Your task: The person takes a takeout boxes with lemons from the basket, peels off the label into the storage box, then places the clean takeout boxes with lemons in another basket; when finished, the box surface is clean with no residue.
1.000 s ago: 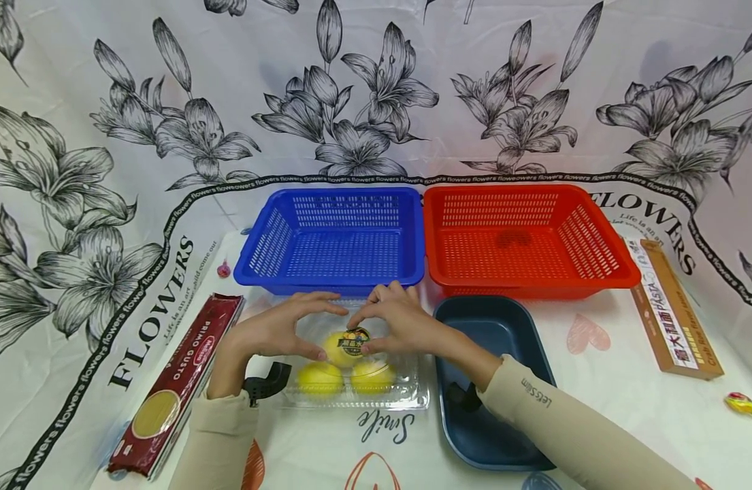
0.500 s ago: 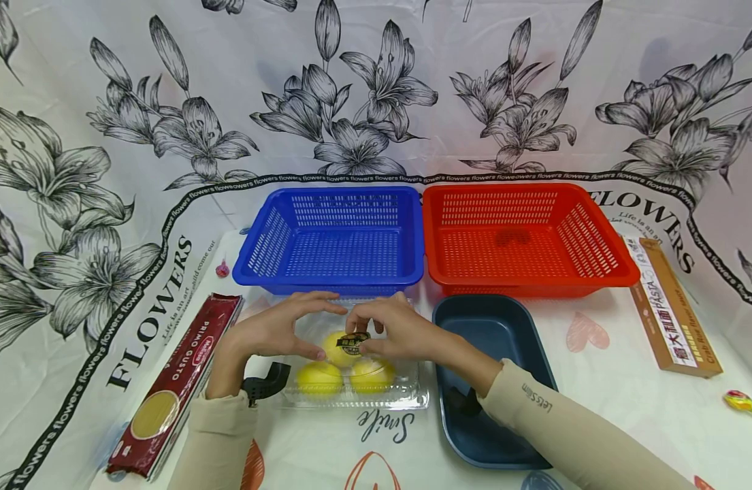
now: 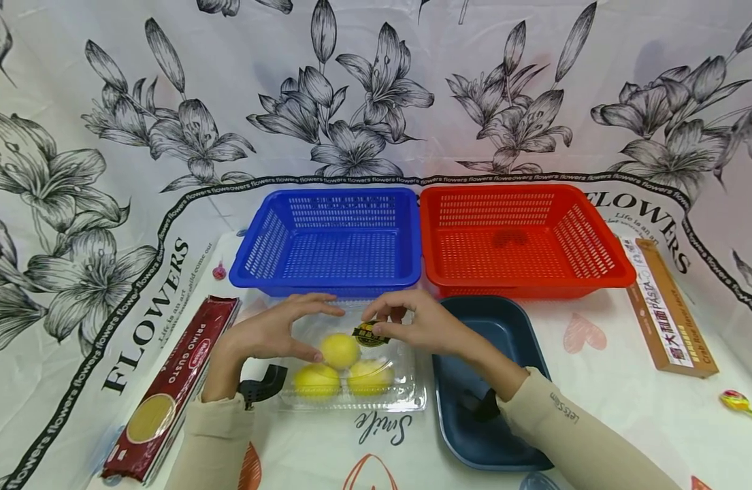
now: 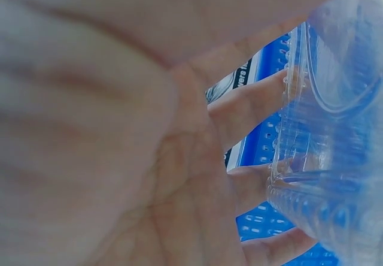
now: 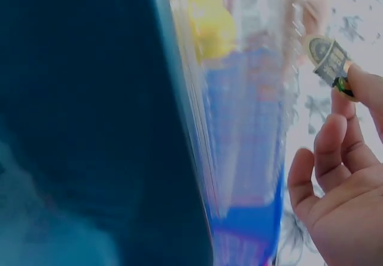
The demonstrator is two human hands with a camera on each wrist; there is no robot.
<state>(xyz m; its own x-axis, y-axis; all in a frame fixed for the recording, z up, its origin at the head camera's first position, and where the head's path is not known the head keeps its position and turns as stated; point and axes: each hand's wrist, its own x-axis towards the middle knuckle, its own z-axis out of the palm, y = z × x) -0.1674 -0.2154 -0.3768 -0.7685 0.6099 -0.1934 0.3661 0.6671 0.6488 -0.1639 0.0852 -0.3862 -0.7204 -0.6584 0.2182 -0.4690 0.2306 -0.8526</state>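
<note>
A clear plastic clamshell box [image 3: 412, 393] with three yellow, lemon-like round things [image 3: 341, 352] inside lies in front of the baskets. My right hand [image 3: 420, 321] pinches a black-and-gold sticker [image 3: 371, 334] between thumb and fingertip, raised over the right part of the lid. In the right wrist view the sticker [image 5: 330, 62] stands out from the fingertips, apart from the box, the other fingers loosely bent. Fingers spread and fairly straight, my left hand [image 3: 276, 331] rests on the box's left part. Its fingers touch the plastic edge [image 4: 287, 182] in the left wrist view.
A blue basket [image 3: 327, 281] and a red basket [image 3: 529, 286] stand side by side behind. A dark blue tray [image 3: 492, 442] sits right of the box. Spaghetti in a red pack [image 3: 173, 381] lies left; a pasta box [image 3: 672, 313] and lollipop [image 3: 736, 400] lie right.
My right hand has drawn the sticker to the right, off its place over the upper yellow thing, which now shows uncovered. My left hand has stayed on the box.
</note>
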